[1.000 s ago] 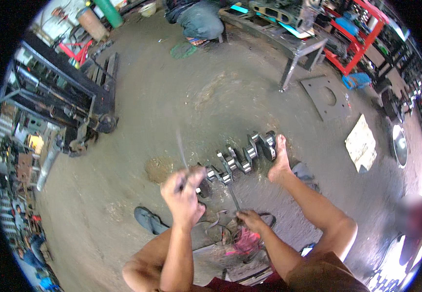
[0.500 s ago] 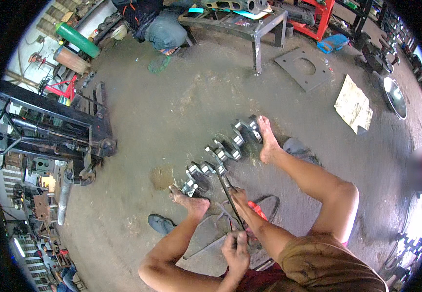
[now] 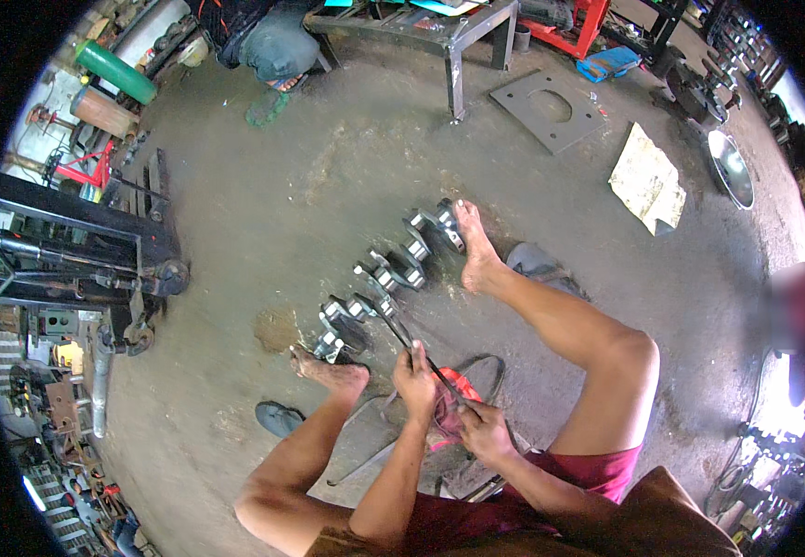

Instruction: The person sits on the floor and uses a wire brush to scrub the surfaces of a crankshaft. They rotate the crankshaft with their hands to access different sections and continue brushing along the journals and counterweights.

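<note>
A metal crankshaft (image 3: 386, 275) lies diagonally on the floor, braced between my two bare feet. From one of its journals a long dark strap (image 3: 438, 373) runs taut toward me; whether it loops fully round the journal is hidden. My left hand (image 3: 413, 381) is closed on the strap, farther forward and nearer the crankshaft. Farther back and to the right, my right hand (image 3: 484, 433) grips the strap near its end, with fingers wrapped round it.
A red and grey bag (image 3: 456, 382) with straps lies beneath my hands. Sandals (image 3: 279, 419) rest near my feet. Beyond are a metal bench (image 3: 454, 46), a flat plate with a hole (image 3: 523, 97), a paper sheet (image 3: 645, 176) and a seated person (image 3: 282, 51). Heavy lifting equipment (image 3: 87, 241) stands left.
My left hand has moved forward toward the crankshaft while my right hand has drawn back, both still on the strap. The whole view has shifted slightly.
</note>
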The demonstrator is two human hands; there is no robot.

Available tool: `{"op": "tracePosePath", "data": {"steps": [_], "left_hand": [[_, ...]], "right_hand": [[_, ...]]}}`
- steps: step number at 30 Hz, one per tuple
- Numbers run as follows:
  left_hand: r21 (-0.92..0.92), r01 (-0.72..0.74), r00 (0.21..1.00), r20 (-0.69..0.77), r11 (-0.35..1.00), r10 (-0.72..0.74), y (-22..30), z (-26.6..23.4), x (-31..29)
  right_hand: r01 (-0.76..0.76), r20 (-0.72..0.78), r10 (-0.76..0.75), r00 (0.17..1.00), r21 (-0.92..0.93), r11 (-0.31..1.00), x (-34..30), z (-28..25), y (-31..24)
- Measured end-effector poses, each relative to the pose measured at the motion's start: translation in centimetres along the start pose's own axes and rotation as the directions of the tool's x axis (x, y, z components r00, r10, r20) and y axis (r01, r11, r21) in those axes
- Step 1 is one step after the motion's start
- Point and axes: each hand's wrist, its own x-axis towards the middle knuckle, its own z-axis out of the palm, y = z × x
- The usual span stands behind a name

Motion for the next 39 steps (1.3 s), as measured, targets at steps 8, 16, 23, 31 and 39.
{"op": "tracePosePath", "data": {"steps": [8, 16, 23, 31, 39], "left_hand": [[-0.210, 0.113, 0.993, 0.062, 0.971, -0.102, -2.7, 0.0, 11.4], [-0.414, -0.228, 0.950, 0.102, 0.881, 0.294, 12.5, -7.2, 10.1], [-0.205, -0.087, 0.970, 0.206, 0.975, 0.130, 16.2, -8.6, -10.2], [-0.158, 0.064, 0.991, 0.129, 0.985, -0.043, 11.0, -4.5, -8.7], [-0.050, 0.150, 0.987, 0.062, 0.987, -0.146, 4.2, -1.3, -3.4]], "right_hand": [[-0.154, 0.055, 0.157, 0.986, -0.062, 0.986, -10.8, -7.1, -4.9], [0.044, 0.211, 0.044, 0.977, -0.394, 0.918, 4.1, 2.9, -0.2], [-0.193, -0.042, 0.189, 0.981, -0.136, 0.972, 18.5, 9.4, 2.0], [0.183, -0.060, -0.192, 0.980, -0.126, 0.975, 11.2, 5.2, 1.6], [-0.023, -0.088, 0.015, 0.996, -0.087, 0.996, 3.4, 0.8, -2.1]]}}
